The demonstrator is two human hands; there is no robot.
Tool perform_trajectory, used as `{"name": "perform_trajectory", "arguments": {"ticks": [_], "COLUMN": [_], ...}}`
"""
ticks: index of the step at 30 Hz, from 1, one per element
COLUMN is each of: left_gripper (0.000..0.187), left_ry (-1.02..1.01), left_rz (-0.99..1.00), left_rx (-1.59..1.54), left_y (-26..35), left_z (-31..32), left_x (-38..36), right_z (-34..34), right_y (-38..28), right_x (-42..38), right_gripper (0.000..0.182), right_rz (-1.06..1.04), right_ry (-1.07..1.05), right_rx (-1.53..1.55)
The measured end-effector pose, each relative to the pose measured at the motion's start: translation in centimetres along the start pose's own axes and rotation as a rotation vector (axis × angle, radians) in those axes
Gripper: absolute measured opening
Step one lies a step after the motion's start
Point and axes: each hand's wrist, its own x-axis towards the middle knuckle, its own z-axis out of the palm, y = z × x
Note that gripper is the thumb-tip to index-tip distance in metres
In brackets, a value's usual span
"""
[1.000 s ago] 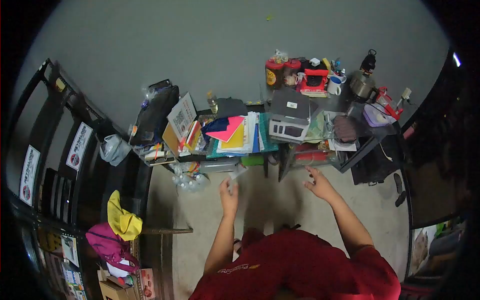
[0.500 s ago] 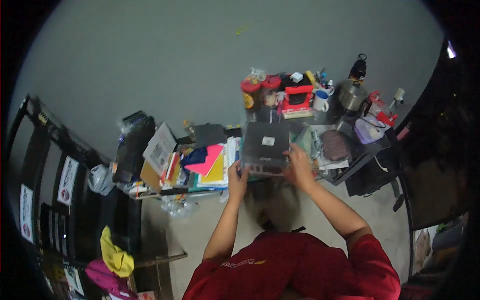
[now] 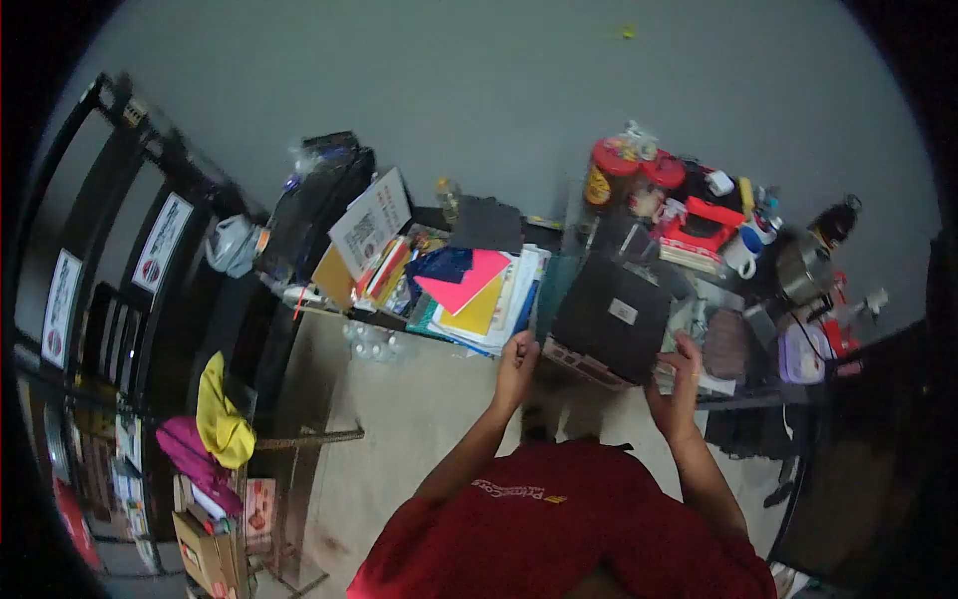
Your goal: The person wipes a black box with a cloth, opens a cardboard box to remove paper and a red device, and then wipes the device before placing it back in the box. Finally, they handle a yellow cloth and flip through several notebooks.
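Observation:
A black box-shaped device (image 3: 611, 314) with a small white label on top sits at the front edge of the desk, its slotted front side facing me. My left hand (image 3: 516, 367) is at its front left corner, fingers curled and fingertips right at the edge. At the front right corner, my right hand (image 3: 679, 384) has its thumb and fingers bent against the side. The box lies between the two hands. To its left is a pile of papers with a pink sheet (image 3: 467, 285) and a yellow sheet (image 3: 477, 317) on top.
Behind the box stand red-lidded jars (image 3: 611, 170), a red holder (image 3: 704, 218), a white-and-blue mug (image 3: 741, 252) and a metal pot (image 3: 801, 270). A purple-white container (image 3: 801, 354) is at the right. A black rack (image 3: 120, 240) stands left, with a yellow cloth (image 3: 225, 419) nearby.
My view has turned and shifted, so the desk appears tilted and farther right. The box still lies between my hands, now showing more of its front side; my right hand is lower at its corner.

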Motion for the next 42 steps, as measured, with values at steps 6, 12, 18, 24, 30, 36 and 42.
{"name": "perform_trajectory", "arguments": {"ticks": [6, 12, 18, 24, 30, 36, 42], "left_gripper": [0.034, 0.035, 0.037, 0.016, 0.037, 0.037, 0.015], "left_ry": [0.238, 0.733, 1.265, 1.316, 1.384, 1.380, 1.369], "left_rz": [-0.176, -0.301, -0.266, -0.059, 0.023, -0.084, -0.056], "left_rx": [0.005, 0.036, 0.332, -0.392, -0.660, -0.997, -0.976], "left_y": [-5.1, -9.6, -13.7, -4.9, -8.8, -8.1, -11.6], "left_z": [-1.3, -10.4, -33.1, -47.7, -61.6, -65.4, -68.9], "left_x": [-3.0, -9.1, -17.0, -19.6, -19.7, -17.4, -16.5], "right_z": [-0.8, 0.4, 0.7, 0.4, 6.3, 9.9, 9.8], "right_y": [0.4, 1.4, 0.7, -2.9, -11.6, -17.5, -19.6], "right_x": [0.5, -1.3, -2.2, -4.7, -7.3, -9.7, -11.1], "right_gripper": [0.037, 0.035, 0.040, 0.025, 0.025, 0.025, 0.023], "right_rz": [-0.189, -0.268, -0.230, -0.109, -0.029, 0.102, 0.169], "right_ry": [-0.180, -0.325, -0.199, -0.013, -0.070, -0.289, -0.348], "right_rx": [-0.038, 0.093, 0.096, -0.110, 0.069, 0.181, 0.154]}}
